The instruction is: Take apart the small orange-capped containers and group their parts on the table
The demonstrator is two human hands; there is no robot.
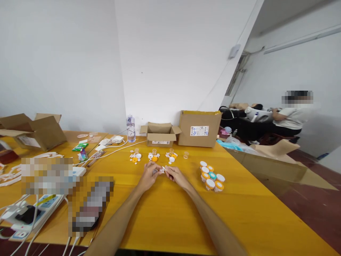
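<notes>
Above the middle of the table, my left hand (148,175) is closed around a small clear cup (154,172), its shape partly hidden by the fingers. Small white pieces with dark marks (161,171) show at its mouth, between my two hands. Fingers of my right hand (175,175) are pinched together at a small white piece (164,168), too small to name. Just beyond my hands lie little groups of orange lids (155,159), white lids (172,160), clear cups (171,151) and dotted white pieces (131,155).
Lidded cups (212,175) cluster at right. Behind stand an open carton (160,137), a larger cardboard box (199,129) and a water bottle (130,128). Cables and a power strip (50,209) lie left, near a blurred dark object (93,206). Another person (290,115) sits far right.
</notes>
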